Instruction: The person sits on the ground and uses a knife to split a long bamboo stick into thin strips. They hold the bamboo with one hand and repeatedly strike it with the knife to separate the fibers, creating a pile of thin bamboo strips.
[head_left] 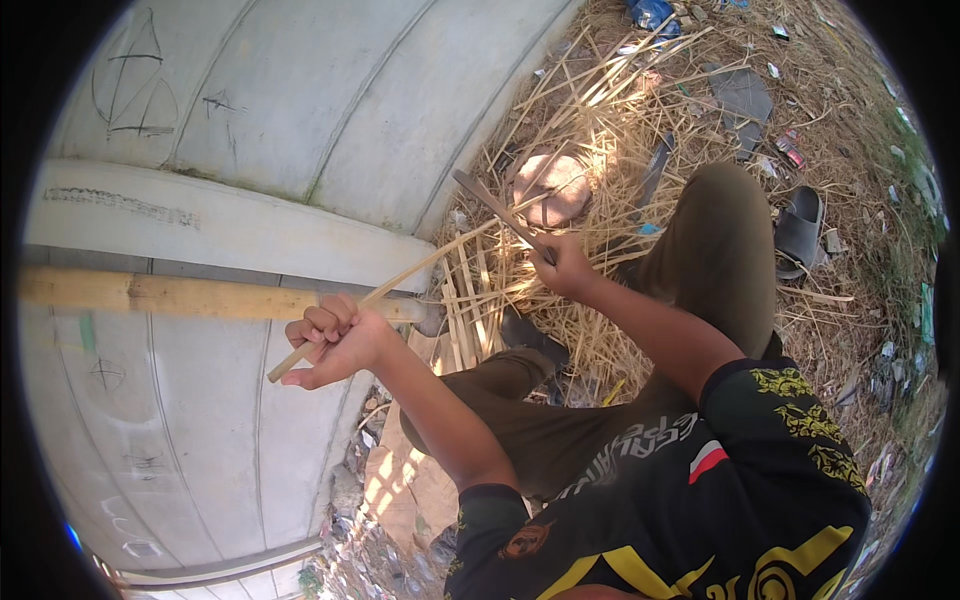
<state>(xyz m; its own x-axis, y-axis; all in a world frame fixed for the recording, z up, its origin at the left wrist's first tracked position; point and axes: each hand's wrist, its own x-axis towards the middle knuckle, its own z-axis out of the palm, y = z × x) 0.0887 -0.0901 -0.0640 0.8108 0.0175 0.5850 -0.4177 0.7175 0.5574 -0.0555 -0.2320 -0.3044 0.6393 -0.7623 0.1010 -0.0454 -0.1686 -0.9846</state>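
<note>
A thin pale bamboo strip runs slantwise from my left hand toward a round wooden block. My left hand is closed around its near end, palm turned up, close to the wall. In my right hand is the handle of a long dark blade, a machete, its tip pointing up and left. The machete crosses the strip's far end; whether they touch I cannot tell. Just beyond the blade sits the chopping block, partly in sunlight.
Cut bamboo strips lie heaped around the block. A thick bamboo pole runs along the grey panel wall at left. A dark sandal and scattered litter lie on the ground to the right. My bent knee is beside my right arm.
</note>
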